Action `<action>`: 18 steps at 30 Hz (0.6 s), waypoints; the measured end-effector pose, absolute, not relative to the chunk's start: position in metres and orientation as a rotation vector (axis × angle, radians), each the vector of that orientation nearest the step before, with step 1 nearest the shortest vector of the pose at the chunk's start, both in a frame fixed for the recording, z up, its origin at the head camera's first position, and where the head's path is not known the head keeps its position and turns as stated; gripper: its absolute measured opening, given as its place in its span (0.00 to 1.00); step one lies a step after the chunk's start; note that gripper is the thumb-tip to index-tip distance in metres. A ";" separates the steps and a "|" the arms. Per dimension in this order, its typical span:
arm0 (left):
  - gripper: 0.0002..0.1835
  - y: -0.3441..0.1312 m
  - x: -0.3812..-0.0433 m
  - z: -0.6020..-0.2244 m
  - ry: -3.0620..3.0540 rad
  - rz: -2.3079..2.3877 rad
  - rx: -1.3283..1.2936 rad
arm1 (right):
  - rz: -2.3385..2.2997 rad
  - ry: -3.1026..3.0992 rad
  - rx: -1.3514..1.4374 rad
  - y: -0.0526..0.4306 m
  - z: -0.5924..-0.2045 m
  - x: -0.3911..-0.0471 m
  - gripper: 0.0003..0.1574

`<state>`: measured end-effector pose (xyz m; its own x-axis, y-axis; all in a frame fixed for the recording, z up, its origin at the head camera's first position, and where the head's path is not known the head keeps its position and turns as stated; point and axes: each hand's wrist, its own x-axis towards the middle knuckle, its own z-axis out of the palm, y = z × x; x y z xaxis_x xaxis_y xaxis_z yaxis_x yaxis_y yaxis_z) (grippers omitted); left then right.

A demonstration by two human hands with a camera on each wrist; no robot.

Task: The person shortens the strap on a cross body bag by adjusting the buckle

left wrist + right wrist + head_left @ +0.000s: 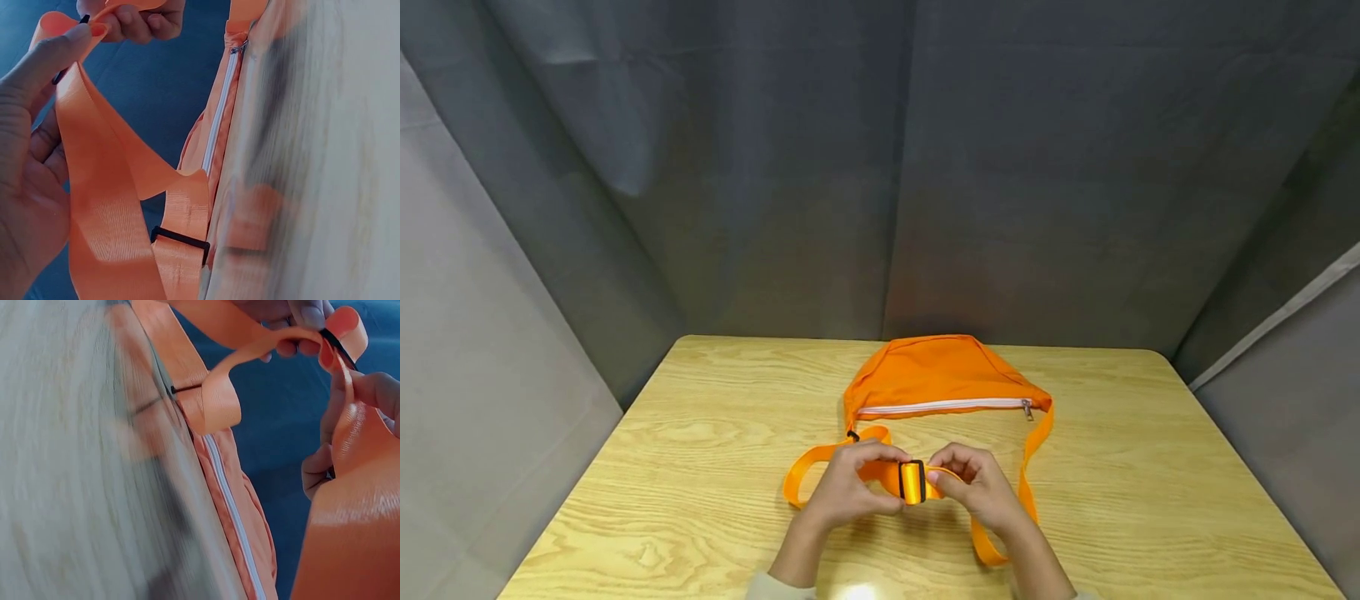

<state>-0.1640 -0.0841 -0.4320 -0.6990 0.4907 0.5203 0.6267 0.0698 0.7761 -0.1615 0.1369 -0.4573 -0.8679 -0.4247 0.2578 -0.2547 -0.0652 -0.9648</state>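
An orange waist bag (943,371) lies on the table, its white zipper (940,407) facing the person. In front of it, both hands hold its orange strap. My left hand (850,487) pinches a black slide buckle (912,482) by its upper and lower edges, with webbing threaded through it. To the right, my right hand (981,487) pinches the strap (356,434) between thumb and index finger close beside the buckle. The left wrist view shows the left thumb (59,53) across the buckle. Its left-hand fingers are partly hidden behind the webbing there.
A strap loop (797,479) curves out at the left, and another stretch of strap (1028,475) runs down the right side from the bag. A second black strap ring (181,240) sits near the bag. Dark curtains (880,167) stand behind the wooden table (1150,467).
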 end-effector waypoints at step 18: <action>0.24 -0.086 -0.166 -0.426 -2.209 -1.677 -1.158 | -1.868 2.235 -0.766 0.146 -0.449 -0.167 0.06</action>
<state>-0.1655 -0.0861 -0.4263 -0.6950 0.4880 0.5280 0.6396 0.0843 0.7641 -0.1672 0.1456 -0.4492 -0.8629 -0.4560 0.2180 -0.2953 0.1049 -0.9496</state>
